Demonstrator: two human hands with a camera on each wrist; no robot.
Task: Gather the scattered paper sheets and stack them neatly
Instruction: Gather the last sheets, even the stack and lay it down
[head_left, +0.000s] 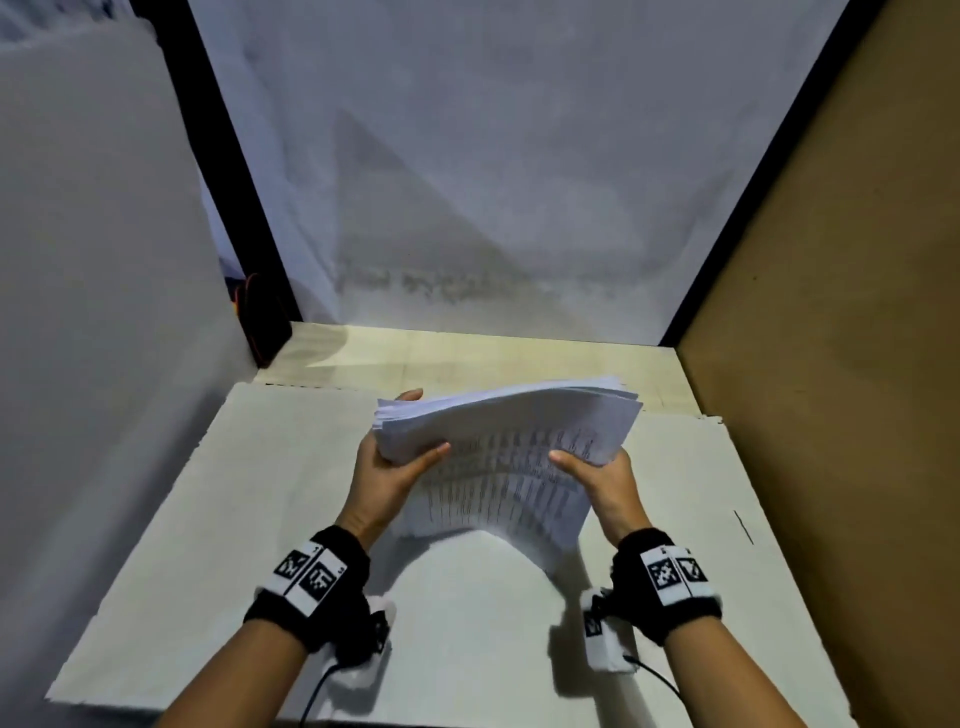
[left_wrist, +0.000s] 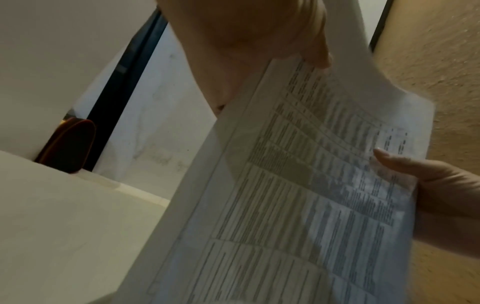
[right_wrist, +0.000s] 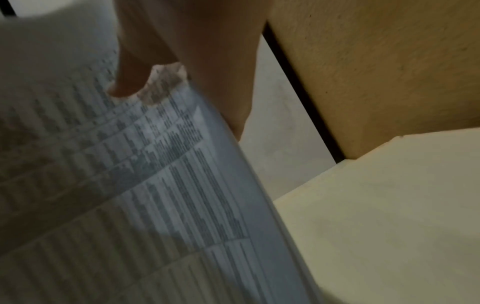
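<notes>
A thick stack of printed paper sheets (head_left: 506, 457) is held upright above the white board (head_left: 260, 519), its bottom edge bowed and near the board. My left hand (head_left: 400, 457) grips the stack's left side, thumb on the printed front, fingers behind. My right hand (head_left: 597, 473) grips the right side the same way. The printed tables on the paper sheets (left_wrist: 298, 195) fill the left wrist view, with the left hand (left_wrist: 246, 41) at the top and the right hand's thumb (left_wrist: 405, 164) on the page. In the right wrist view the right thumb (right_wrist: 130, 82) presses the paper sheets (right_wrist: 130, 185).
A white panel (head_left: 104, 260) stands on the left and a brown board wall (head_left: 831, 312) on the right. A white sheet backdrop (head_left: 493, 156) hangs behind. A dark object with orange trim (head_left: 265, 317) sits in the back left corner. Both wrists wear black bands with cables.
</notes>
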